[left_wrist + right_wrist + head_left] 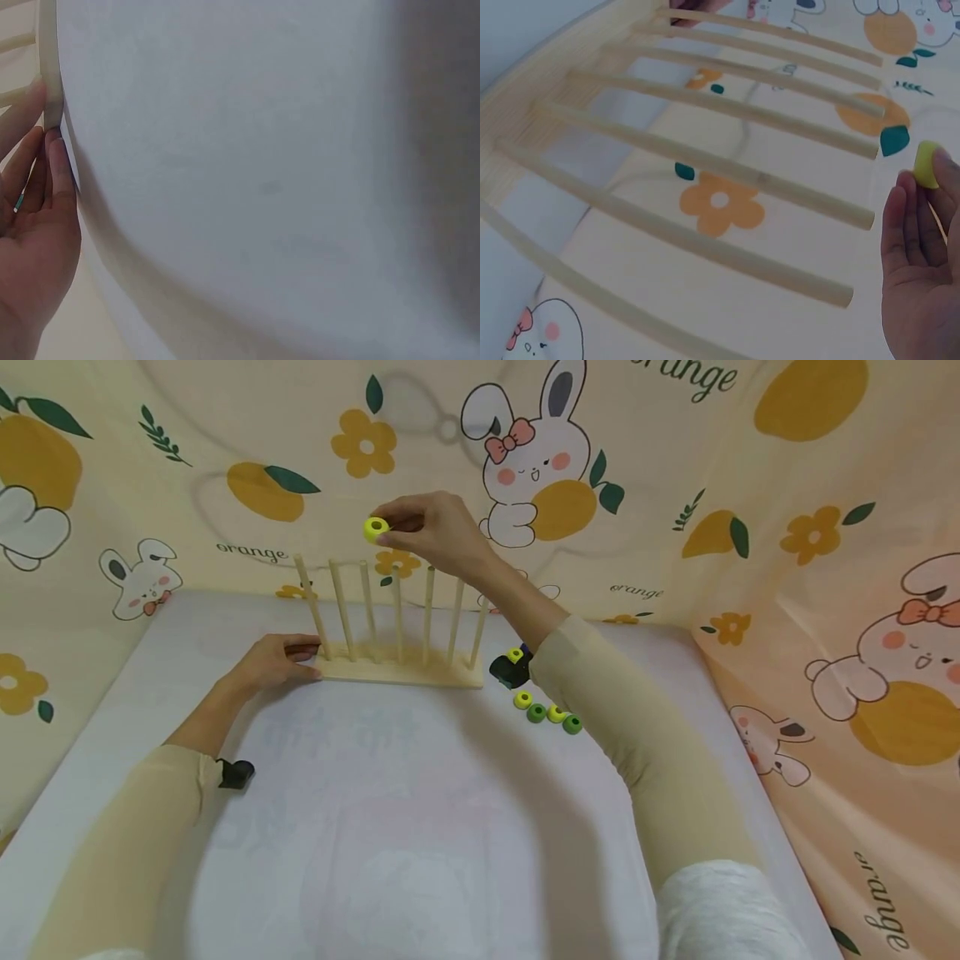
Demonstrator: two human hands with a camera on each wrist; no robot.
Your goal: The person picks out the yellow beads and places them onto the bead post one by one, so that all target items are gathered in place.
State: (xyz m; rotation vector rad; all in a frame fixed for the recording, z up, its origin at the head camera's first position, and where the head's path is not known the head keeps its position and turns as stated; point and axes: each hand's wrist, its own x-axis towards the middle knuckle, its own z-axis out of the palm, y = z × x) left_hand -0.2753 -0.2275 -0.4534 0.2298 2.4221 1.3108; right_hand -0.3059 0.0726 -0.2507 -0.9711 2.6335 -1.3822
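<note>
My right hand (pixel 442 531) pinches a yellow bead (pixel 377 530) with a dark hole, held above the peg tops. In the right wrist view the same bead (pixel 926 165) sits between thumb and fingers, apart from the bare tips of the wooden pegs (pixel 817 195). Below stands a pale wooden peg rack (pixel 401 675), its several upright pegs carrying no beads. My left hand (pixel 273 662) grips the left end of the rack's base, and the left wrist view shows thumb and fingers of that hand (pixel 45 217) at the base end (pixel 51 97).
Right of the rack lie several beads, among them a yellow one (pixel 522 699) and a green one (pixel 573 724). Another yellow bead (pixel 514 655) shows beside a black object (pixel 510 672) near the right sleeve. A printed cloth wall (pixel 645 468) encloses the white tabletop (pixel 420 827).
</note>
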